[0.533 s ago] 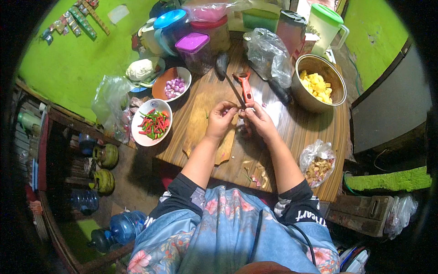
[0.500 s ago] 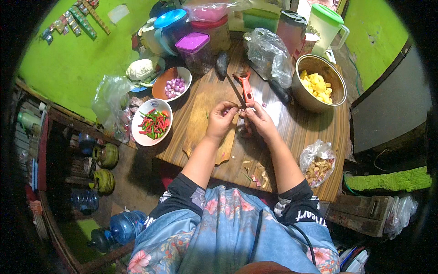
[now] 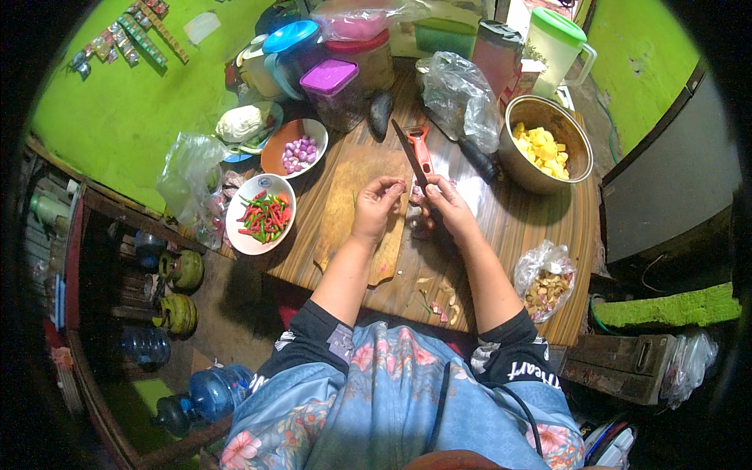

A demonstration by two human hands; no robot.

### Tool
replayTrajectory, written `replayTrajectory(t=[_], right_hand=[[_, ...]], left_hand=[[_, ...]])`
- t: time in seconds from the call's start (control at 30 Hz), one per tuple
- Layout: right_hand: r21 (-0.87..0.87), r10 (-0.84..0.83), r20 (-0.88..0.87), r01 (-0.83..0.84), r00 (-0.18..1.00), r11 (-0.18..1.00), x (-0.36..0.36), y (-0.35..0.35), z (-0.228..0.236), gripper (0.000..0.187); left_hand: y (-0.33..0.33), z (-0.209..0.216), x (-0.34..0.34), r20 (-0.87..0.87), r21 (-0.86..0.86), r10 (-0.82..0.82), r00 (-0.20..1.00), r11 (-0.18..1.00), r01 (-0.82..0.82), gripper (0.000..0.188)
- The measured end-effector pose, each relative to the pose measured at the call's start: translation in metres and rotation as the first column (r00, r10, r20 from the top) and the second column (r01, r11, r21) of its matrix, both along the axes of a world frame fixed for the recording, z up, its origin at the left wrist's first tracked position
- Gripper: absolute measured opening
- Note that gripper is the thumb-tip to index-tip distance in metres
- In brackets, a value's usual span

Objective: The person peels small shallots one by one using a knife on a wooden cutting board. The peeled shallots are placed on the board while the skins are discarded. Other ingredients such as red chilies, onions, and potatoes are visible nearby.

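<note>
My right hand (image 3: pixel 452 210) is closed around a knife (image 3: pixel 410 153), whose dark blade points away from me and to the left. Fingers of my left hand (image 3: pixel 376 207) pinch a small pinkish piece that looks like a shallot, mostly hidden by the fingertips. That hand hovers over a wooden cutting board (image 3: pixel 356 168). An orange-red peeler (image 3: pixel 421 145) lies just beyond the knife. Below and between my hands, several shallots (image 3: pixel 420 218) rest on the table, partly covered. Peeled shallots (image 3: pixel 299 154) fill part of a bowl (image 3: pixel 274 153) at the left.
Nearer left stands a white bowl (image 3: pixel 243 244) of red and green chillies. A metal pot (image 3: pixel 540 182) with yellow chunks stands right, above a plastic bag (image 3: pixel 547 282) of brownish pieces. Peel scraps (image 3: pixel 440 307) lie near the table's front edge. Containers (image 3: pixel 330 98) and pitchers (image 3: pixel 554 59) line the back.
My hands have drawn slightly apart. The knife blade has swung up and left, away from the left hand's fingertips, while the piece stays pinched there.
</note>
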State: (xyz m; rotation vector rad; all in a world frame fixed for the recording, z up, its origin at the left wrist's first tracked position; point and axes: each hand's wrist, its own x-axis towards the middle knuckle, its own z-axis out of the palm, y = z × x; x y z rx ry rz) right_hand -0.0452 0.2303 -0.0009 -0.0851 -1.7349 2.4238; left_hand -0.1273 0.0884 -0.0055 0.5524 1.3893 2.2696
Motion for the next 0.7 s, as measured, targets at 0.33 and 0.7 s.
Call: replayTrajectory(t=[0.33, 0.7], right_hand=[[0.329, 0.161, -0.060, -0.133, 0.985, 0.935, 0.009, -0.004, 0.013, 0.039], [0.676, -0.029, -0.064, 0.065, 0.998, 0.734, 0.014, -0.010, 0.028, 0.037]], left_hand=[[-0.001, -0.002, -0.002, 0.077, 0.109, -0.029, 0.997, 0.994, 0.021, 0.008], [0.000, -0.006, -0.002, 0.020, 0.101, -0.025, 0.999, 0.995, 0.023, 0.005]])
